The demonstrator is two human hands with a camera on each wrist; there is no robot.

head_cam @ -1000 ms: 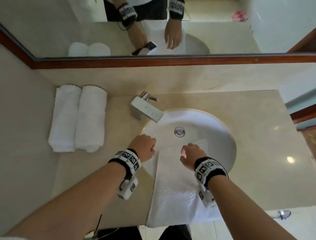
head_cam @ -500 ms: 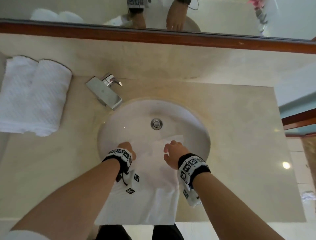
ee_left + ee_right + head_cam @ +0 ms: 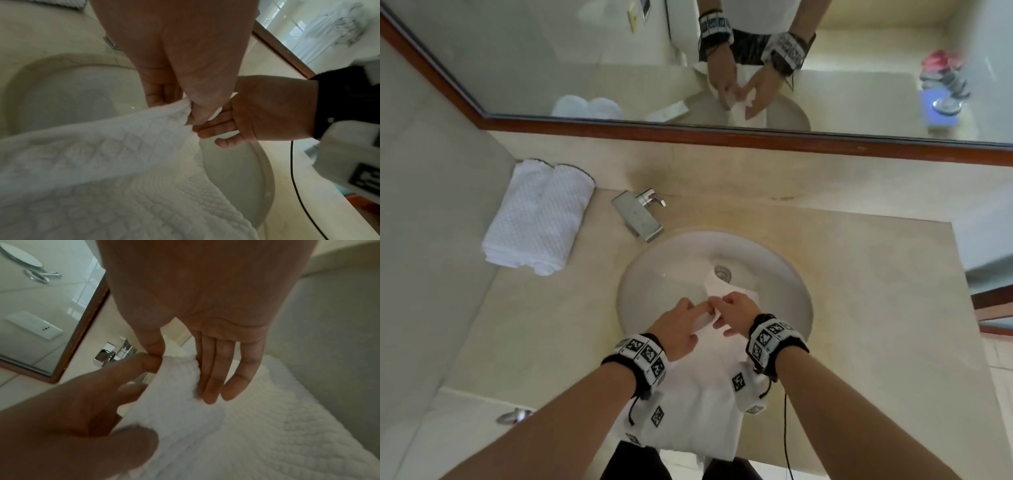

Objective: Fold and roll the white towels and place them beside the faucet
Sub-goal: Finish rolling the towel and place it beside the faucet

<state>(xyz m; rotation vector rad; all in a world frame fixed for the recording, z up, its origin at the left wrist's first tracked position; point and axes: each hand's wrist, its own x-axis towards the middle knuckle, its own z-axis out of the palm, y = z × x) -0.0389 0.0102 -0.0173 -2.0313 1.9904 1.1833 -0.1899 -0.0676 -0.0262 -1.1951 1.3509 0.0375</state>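
Your left hand (image 3: 677, 328) and right hand (image 3: 736, 312) meet over sink basin (image 3: 654, 274), both pinching far edge of white towel (image 3: 702, 404) draped over counter front, likely gathering corners to fold. Two rolled towels (image 3: 539, 214) lie left of faucet (image 3: 640, 214).

A beige polished stone countertop (image 3: 859, 308) fills the middle of the frame, holding a round white ceramic basin (image 3: 654, 284). Across the top runs a wide wall mirror in a reddish-brown wooden frame (image 3: 722, 135). Pale grey wall tiles (image 3: 421, 205) cover the left side.
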